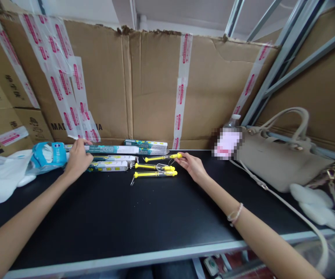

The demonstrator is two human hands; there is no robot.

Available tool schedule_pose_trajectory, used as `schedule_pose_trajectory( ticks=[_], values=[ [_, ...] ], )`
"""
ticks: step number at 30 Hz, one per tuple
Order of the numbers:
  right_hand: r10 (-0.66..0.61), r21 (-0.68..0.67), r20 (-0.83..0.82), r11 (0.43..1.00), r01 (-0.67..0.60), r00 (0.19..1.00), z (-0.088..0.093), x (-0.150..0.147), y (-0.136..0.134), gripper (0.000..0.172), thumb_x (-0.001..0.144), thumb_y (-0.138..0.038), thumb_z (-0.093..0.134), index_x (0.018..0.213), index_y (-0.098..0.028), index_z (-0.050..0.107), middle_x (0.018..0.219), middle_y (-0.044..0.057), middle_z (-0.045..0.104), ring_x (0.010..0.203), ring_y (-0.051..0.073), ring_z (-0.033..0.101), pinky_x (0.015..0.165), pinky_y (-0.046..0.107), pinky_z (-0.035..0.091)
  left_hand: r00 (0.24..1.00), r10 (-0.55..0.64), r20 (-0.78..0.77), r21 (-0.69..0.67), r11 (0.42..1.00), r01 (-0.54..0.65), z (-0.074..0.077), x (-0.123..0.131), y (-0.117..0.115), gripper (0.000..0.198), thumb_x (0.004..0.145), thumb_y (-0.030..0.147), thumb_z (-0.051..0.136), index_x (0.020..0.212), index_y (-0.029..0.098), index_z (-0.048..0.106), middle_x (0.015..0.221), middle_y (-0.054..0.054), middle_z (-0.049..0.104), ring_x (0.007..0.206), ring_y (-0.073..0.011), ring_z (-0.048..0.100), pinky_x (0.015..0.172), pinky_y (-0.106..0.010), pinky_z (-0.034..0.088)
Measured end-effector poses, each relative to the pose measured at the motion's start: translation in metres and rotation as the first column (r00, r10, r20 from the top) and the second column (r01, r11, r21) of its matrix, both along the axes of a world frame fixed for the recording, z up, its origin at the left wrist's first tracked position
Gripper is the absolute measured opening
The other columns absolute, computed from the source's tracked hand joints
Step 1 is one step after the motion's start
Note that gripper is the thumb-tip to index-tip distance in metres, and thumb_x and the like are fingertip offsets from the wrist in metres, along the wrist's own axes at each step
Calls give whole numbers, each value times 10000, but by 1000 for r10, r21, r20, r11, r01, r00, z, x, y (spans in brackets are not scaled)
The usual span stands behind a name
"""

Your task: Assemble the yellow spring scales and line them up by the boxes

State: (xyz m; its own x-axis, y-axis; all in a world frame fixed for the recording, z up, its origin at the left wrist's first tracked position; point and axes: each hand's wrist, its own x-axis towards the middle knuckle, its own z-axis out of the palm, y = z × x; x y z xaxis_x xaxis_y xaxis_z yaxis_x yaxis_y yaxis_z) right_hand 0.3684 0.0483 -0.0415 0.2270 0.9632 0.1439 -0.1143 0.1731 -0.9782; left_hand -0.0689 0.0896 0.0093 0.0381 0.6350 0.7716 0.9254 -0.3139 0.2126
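Three yellow tools with clear middles and metal hooks lie near the middle of the black table. My right hand pinches the right end of the rearmost yellow tool. In front of it are the middle yellow tool and the front yellow tool, side by side. My left hand rests at the left end of the long narrow boxes, its fingers bent down over a teal and white box; what its fingertips hold is hidden. Nearer me is a white and yellow box.
A blue tissue pack and a white plastic bag lie at the left. A bottle and a beige handbag with a trailing strap stand at the right. Taped cardboard walls the back; a pale edge borders the table's front.
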Motion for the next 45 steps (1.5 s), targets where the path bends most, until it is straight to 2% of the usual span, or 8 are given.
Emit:
schedule_pose_trajectory(
  ticks=[4,9,13,16,23,31,38,45],
  values=[
    [30,45,302,998,-46,953,-4,-6,-4,300,966,-327,610,1228,-180,602,1249,89,625,1035,231,652,871,433,565,998,6,-67,-60,998,-10,-1,-2,-1,319,957,325,607,1231,162,593,1226,-93,630,1045,-239,645,880,-452,558],
    [-33,170,624,981,-94,781,0,-14,-11,254,972,-322,600,1190,-194,625,1253,88,628,1057,226,642,906,439,549,991,49,-127,-73,996,-59,2,2,-10,304,956,331,604,1207,159,603,1217,-89,633,1077,-248,629,924,-480,526],
    [-121,234,742,968,-85,659,3,-18,-13,239,970,-326,603,1158,-182,638,1214,83,646,1046,224,646,908,443,544,985,45,-169,-37,998,-52,6,13,-20,263,900,169,528,1136,148,642,1133,-157,683,1269,-397,499,1063,-686,284],
    [-173,268,781,961,-71,600,4,-17,-13,232,974,-328,597,1146,-180,641,1194,80,654,1027,217,651,899,436,548,974,-54,-221,-45,998,45,7,22,-23,404,844,176,484,1218,204,635,1250,-164,666,1367,-408,412,1112,-666,211],
    [-227,309,815,949,-68,533,3,-17,-14,238,976,-325,595,1160,-178,634,1189,79,654,1006,212,658,873,422,560,868,-313,-385,-270,938,218,-17,36,-17,514,962,487,383,1404,275,537,1470,-107,543,1368,-322,473,1096,-530,351],
    [-306,389,783,920,-42,541,0,-11,-3,241,976,-323,595,1169,-184,631,1209,83,646,1020,216,654,876,423,562,815,-340,-470,-345,920,185,-25,37,-15,677,1013,583,183,1449,165,488,1473,-169,526,1357,-331,472,1090,-512,340],
    [-341,451,760,890,-71,553,-11,2,17,296,970,-333,602,1228,-187,602,1243,91,628,1038,229,649,871,436,567,795,-276,-540,-295,947,129,-21,47,-21,566,1013,555,293,1474,271,455,1387,-170,557,1256,-365,489,988,-526,359],
    [-371,492,761,865,-101,532,-12,10,45,367,958,-357,617,1280,-186,575,1293,100,607,1124,263,619,954,500,516,797,-238,-556,-250,962,113,-23,49,-21,583,1024,528,262,1443,194,490,1339,-210,562,1221,-381,504,944,-526,379]
  ],
)
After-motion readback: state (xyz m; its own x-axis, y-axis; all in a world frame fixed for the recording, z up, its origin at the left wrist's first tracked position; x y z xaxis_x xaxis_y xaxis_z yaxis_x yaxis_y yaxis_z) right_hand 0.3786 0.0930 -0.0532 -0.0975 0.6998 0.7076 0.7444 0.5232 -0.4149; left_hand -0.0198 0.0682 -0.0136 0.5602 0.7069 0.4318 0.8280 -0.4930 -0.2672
